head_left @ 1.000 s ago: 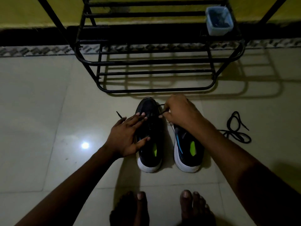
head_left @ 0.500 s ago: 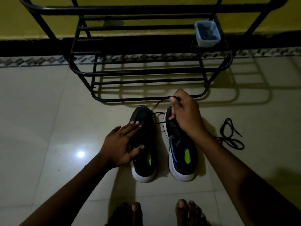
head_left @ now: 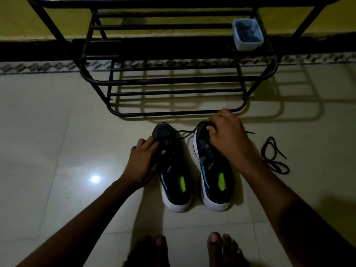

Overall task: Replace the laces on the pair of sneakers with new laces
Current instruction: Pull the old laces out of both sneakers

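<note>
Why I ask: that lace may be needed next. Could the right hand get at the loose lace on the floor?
Probably yes: the loose lace lies on floor beside the right hand, nothing between; that hand must first release the sneaker lace.

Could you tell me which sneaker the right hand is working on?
The right sneaker, beside the loose lace: the right hand pinches a lace at its toe; the left hand holds the left sneaker.

Black sneakers (head_left: 174, 176) side by side, loose lace (head_left: 263, 150)
</note>
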Action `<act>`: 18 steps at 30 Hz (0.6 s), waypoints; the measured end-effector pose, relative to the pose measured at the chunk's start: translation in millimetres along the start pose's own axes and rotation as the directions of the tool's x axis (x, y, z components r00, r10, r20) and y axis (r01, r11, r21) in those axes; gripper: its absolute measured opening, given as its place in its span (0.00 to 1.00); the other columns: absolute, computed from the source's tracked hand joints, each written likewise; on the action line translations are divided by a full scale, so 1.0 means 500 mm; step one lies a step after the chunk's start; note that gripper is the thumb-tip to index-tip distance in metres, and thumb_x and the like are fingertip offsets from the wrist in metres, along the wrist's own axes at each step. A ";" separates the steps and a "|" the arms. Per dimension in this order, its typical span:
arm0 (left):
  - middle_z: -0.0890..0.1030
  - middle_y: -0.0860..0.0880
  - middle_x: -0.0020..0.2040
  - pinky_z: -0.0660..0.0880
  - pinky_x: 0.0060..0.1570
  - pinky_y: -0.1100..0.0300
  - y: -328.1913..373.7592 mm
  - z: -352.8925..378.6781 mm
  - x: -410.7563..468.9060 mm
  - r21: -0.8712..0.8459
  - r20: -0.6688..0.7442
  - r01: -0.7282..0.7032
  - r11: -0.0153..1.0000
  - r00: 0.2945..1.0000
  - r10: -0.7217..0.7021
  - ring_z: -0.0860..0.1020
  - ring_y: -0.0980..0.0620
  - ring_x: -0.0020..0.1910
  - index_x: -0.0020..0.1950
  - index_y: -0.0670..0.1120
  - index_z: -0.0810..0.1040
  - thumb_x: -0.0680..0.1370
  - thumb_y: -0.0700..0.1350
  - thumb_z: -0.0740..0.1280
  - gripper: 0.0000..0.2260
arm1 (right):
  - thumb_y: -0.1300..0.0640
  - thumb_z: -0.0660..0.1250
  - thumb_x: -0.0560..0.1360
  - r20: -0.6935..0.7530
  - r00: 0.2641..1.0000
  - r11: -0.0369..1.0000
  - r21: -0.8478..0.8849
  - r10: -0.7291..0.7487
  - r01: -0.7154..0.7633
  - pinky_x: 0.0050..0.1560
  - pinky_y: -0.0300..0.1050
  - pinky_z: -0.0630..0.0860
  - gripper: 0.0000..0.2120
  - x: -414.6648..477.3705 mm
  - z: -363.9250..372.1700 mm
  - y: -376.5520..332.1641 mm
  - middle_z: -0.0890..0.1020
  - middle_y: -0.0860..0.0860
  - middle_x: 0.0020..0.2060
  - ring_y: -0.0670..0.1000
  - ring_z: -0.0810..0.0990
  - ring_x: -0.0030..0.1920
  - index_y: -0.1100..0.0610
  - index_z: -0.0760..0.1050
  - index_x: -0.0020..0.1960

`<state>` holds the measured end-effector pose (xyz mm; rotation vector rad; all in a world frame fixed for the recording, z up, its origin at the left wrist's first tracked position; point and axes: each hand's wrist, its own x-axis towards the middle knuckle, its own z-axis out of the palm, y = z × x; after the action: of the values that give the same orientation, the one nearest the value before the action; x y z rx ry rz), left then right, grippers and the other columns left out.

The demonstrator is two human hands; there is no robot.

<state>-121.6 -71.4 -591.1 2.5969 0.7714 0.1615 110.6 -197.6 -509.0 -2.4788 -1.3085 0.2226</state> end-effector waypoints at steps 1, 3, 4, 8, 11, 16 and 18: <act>0.73 0.48 0.54 0.70 0.44 0.51 0.002 0.004 0.011 -0.024 -0.020 0.044 0.999 0.999 -0.044 0.68 0.47 0.48 0.59 0.46 0.77 0.80 0.59 0.57 0.20 | 0.57 0.65 0.79 -0.008 1.000 0.998 0.051 0.020 -0.019 0.53 0.48 0.76 0.10 -0.019 0.019 -0.014 0.75 0.54 0.53 0.55 0.77 0.53 0.59 0.79 0.57; 0.73 0.46 0.51 0.70 0.45 0.50 0.000 0.009 0.035 -0.104 -0.009 0.133 0.986 0.991 -0.134 0.70 0.44 0.49 0.54 0.45 0.79 0.76 0.61 0.60 0.22 | 0.56 0.62 0.79 -0.023 0.999 0.983 0.181 0.026 -0.021 0.57 0.50 0.76 0.12 -0.060 0.056 -0.049 0.77 0.54 0.54 0.53 0.77 0.54 0.60 0.79 0.58; 0.74 0.46 0.50 0.70 0.46 0.50 0.001 0.008 0.046 -0.185 0.007 0.171 0.968 0.985 -0.173 0.71 0.44 0.49 0.51 0.45 0.80 0.74 0.61 0.61 0.21 | 0.54 0.62 0.80 0.012 1.000 0.968 0.251 0.024 -0.026 0.59 0.51 0.76 0.14 -0.080 0.073 -0.070 0.77 0.54 0.56 0.53 0.77 0.56 0.60 0.79 0.60; 0.80 0.50 0.42 0.76 0.43 0.52 0.010 -0.012 0.065 -0.534 -0.034 0.175 0.827 0.973 -0.228 0.79 0.52 0.43 0.45 0.44 0.77 0.78 0.44 0.70 0.05 | 0.48 0.60 0.81 0.260 0.965 0.943 0.311 0.031 -0.114 0.77 0.48 0.61 0.26 -0.142 0.132 -0.136 0.66 0.55 0.76 0.54 0.64 0.75 0.59 0.66 0.76; 0.82 0.51 0.43 0.78 0.39 0.59 0.015 -0.032 0.063 -0.580 -0.137 0.086 0.810 0.970 -0.201 0.81 0.55 0.44 0.50 0.44 0.79 0.79 0.38 0.71 0.03 | 0.55 0.53 0.81 0.237 0.970 0.963 0.246 0.051 -0.111 0.77 0.45 0.57 0.27 -0.165 0.156 -0.148 0.61 0.56 0.79 0.56 0.61 0.78 0.61 0.62 0.78; 0.82 0.47 0.45 0.78 0.37 0.57 0.005 -0.062 0.056 -0.506 -0.251 -0.002 0.863 0.957 -0.145 0.81 0.50 0.43 0.50 0.42 0.84 0.77 0.31 0.69 0.08 | 0.63 0.57 0.81 0.246 0.956 0.942 0.250 0.160 -0.222 0.80 0.51 0.55 0.29 -0.171 0.161 -0.146 0.58 0.54 0.80 0.56 0.57 0.79 0.58 0.56 0.81; 0.82 0.48 0.43 0.78 0.39 0.57 0.018 -0.068 0.061 -0.676 -0.220 0.078 0.733 0.928 -0.301 0.80 0.51 0.41 0.47 0.42 0.82 0.80 0.35 0.68 0.05 | 0.65 0.58 0.81 0.241 0.951 0.941 0.229 0.192 -0.248 0.80 0.47 0.52 0.30 -0.175 0.160 -0.149 0.57 0.53 0.80 0.55 0.56 0.80 0.57 0.54 0.81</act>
<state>-99.2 -49.3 -556.7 1.8151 0.8886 0.6759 -19.4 -213.4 -558.2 -2.4222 -0.9970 0.6884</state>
